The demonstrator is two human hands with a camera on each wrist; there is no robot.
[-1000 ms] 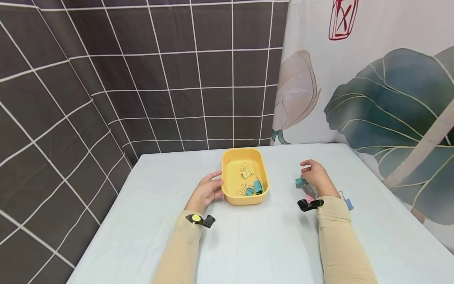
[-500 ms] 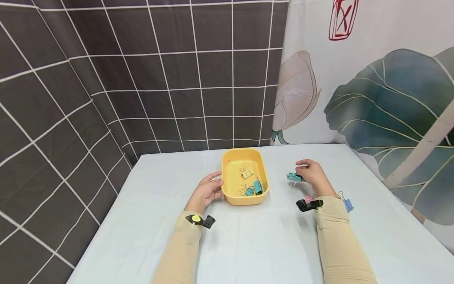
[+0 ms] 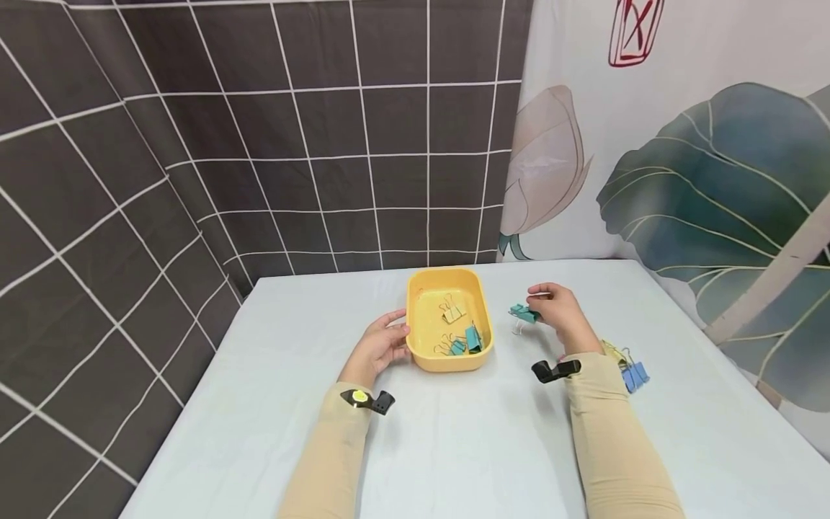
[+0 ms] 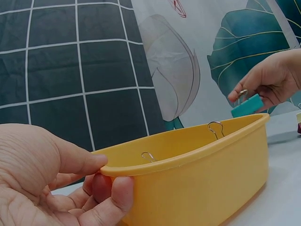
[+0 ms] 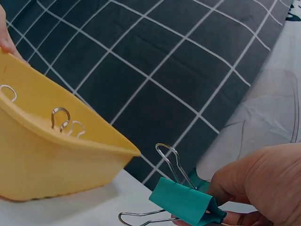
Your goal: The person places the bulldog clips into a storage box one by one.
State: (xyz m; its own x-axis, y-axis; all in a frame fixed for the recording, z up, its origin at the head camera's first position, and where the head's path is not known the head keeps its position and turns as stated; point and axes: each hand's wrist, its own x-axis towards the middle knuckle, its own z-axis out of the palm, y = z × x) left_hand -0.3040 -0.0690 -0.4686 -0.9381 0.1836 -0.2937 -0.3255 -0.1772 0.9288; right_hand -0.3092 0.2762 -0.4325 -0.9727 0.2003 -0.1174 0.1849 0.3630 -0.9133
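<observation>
Pinched at its left rim by the left hand [image 3: 376, 347], the yellow tray [image 3: 449, 365] holds a yellow clip [image 3: 452, 315] and teal clips [image 3: 474, 340], while just right of it a teal binder clip [image 3: 524, 313] is gripped by the right hand [image 3: 560, 316] above the table [image 3: 480, 447], a blue clip [image 3: 635, 377] lying beyond.

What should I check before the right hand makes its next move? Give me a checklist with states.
1. Right hand pinches the held clip, a teal one: ok.
2. Left hand grips the tray by its rim: ok.
3. Tray stands upright on the table: ok.
4. Held clip is over the tray: not ok, it is off to the tray's right.
5. Tray has bare floor left among its clips: ok.
6. All clips near the right sleeve are countable: cannot tell; a blue clip shows, but the sleeve may hide others.
</observation>
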